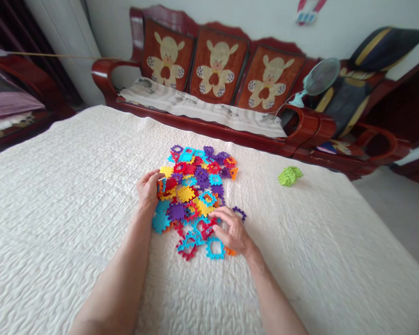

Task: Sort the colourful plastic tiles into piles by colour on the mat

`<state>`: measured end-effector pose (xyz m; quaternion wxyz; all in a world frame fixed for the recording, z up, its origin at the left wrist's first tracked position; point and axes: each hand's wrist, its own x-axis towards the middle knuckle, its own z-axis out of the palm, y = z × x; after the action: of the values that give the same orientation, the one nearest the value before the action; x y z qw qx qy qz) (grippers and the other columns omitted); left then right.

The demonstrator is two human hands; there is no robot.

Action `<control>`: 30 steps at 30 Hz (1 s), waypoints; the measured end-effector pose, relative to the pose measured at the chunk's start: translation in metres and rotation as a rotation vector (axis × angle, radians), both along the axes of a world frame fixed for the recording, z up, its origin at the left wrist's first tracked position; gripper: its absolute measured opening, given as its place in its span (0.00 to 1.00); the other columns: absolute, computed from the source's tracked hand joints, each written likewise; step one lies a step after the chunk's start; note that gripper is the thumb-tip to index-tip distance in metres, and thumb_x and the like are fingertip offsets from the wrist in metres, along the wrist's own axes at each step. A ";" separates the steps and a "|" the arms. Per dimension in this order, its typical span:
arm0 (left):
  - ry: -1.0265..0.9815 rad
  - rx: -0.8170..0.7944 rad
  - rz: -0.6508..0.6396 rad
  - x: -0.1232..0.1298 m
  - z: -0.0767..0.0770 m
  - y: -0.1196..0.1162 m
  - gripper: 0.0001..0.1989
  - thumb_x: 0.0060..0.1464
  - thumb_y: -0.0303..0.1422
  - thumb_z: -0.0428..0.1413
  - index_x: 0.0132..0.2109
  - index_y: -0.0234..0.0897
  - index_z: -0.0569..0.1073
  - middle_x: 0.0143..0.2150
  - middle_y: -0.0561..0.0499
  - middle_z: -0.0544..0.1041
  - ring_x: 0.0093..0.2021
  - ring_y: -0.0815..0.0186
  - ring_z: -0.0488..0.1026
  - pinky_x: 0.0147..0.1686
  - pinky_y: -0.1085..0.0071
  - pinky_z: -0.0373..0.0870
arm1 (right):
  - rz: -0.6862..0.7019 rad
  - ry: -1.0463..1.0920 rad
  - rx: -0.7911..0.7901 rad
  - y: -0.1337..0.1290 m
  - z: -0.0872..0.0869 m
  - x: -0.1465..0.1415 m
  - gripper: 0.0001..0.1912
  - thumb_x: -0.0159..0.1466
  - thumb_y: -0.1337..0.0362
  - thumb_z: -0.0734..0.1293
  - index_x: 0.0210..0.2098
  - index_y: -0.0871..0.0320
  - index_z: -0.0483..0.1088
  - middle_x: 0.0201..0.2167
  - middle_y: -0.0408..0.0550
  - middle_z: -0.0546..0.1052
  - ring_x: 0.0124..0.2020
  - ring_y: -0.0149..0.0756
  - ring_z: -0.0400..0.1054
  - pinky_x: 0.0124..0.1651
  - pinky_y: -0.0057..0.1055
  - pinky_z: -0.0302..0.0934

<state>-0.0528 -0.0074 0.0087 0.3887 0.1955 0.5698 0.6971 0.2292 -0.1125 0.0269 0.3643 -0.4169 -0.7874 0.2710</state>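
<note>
A loose pile of flat notched plastic pieces in red, blue, yellow, purple and orange lies on the white quilted cover (101, 186). At the pile's left edge is my left hand (148, 187), its fingers bent against an orange and a red piece (171, 184); whether it grips one is hidden. My right hand (232, 229) rests over the lower right part, thumb and fingers apart, beside a red piece (208, 229). A blue square frame (215, 248) lies just below it, and a purple frame (239, 213) sits to its upper right.
A green cluster of pieces (289, 176) stands apart on the right of the cover. Beyond the far edge is a wooden sofa (195, 122) with three bear cushions. A fan (321, 77) stands at its right end.
</note>
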 end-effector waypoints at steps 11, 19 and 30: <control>0.039 0.014 -0.002 0.003 0.001 -0.001 0.17 0.32 0.36 0.63 0.34 0.35 0.80 0.29 0.49 0.79 0.29 0.68 0.72 0.31 0.73 0.69 | -0.261 0.299 -0.367 0.010 -0.007 0.028 0.15 0.64 0.52 0.65 0.42 0.56 0.75 0.35 0.47 0.81 0.38 0.39 0.75 0.43 0.34 0.69; 0.063 0.009 -0.004 0.005 0.002 -0.002 0.17 0.31 0.38 0.63 0.34 0.36 0.80 0.29 0.49 0.79 0.29 0.67 0.73 0.32 0.72 0.69 | -0.157 0.295 -0.362 0.007 -0.013 0.005 0.15 0.60 0.52 0.70 0.40 0.55 0.78 0.33 0.45 0.81 0.33 0.36 0.74 0.38 0.32 0.70; 0.045 -0.004 -0.003 0.003 0.001 -0.001 0.14 0.38 0.31 0.63 0.37 0.33 0.79 0.28 0.50 0.79 0.31 0.66 0.73 0.35 0.70 0.69 | -0.681 0.249 -0.276 0.028 -0.021 0.099 0.25 0.59 0.50 0.67 0.50 0.58 0.71 0.30 0.45 0.79 0.30 0.36 0.73 0.37 0.33 0.68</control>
<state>-0.0493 -0.0088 0.0097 0.3772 0.2112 0.5796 0.6908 0.3286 -0.0849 0.0059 0.4669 -0.6634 -0.5097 0.2865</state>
